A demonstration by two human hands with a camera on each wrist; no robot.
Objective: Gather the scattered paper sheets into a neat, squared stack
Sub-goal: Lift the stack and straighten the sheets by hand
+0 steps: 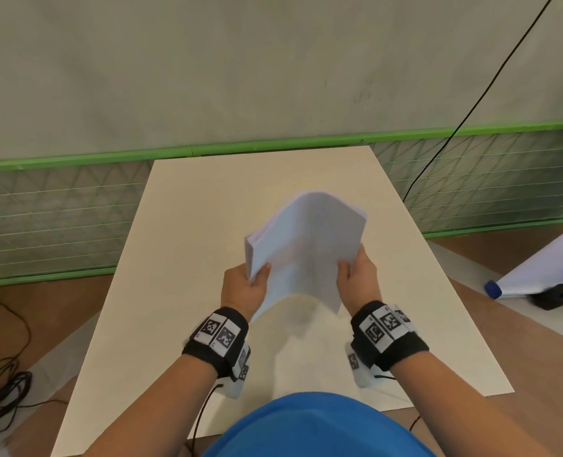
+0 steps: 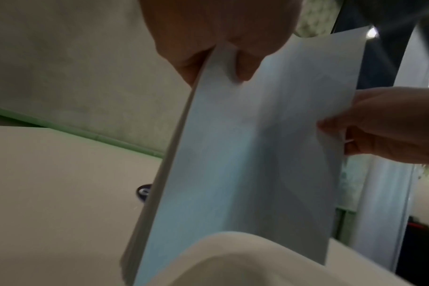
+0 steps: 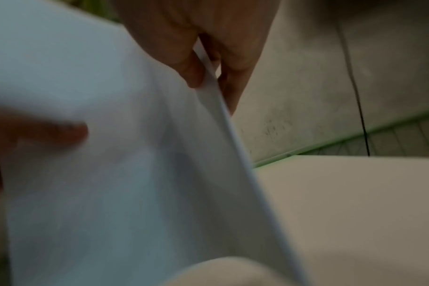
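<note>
A bundle of white paper sheets (image 1: 303, 249) is lifted off the cream table (image 1: 181, 291), bowed into a trough between my two hands. My left hand (image 1: 255, 278) pinches its left edge, thumb on the near face and fingers behind. My right hand (image 1: 352, 268) pinches the right edge the same way. In the left wrist view the paper stack (image 2: 245, 154) shows its thick left edge under my left hand (image 2: 216, 63), with the right hand (image 2: 370, 125) at the far side. In the right wrist view my right hand (image 3: 206, 71) grips the thin paper edge (image 3: 223, 108).
The table's far edge meets a green-trimmed wall (image 1: 273, 148). A black cable (image 1: 471, 103) hangs at the right. A rolled white sheet with a blue cap (image 1: 493, 289) lies on the floor to the right. Tangled cables (image 1: 0, 400) lie at the lower left.
</note>
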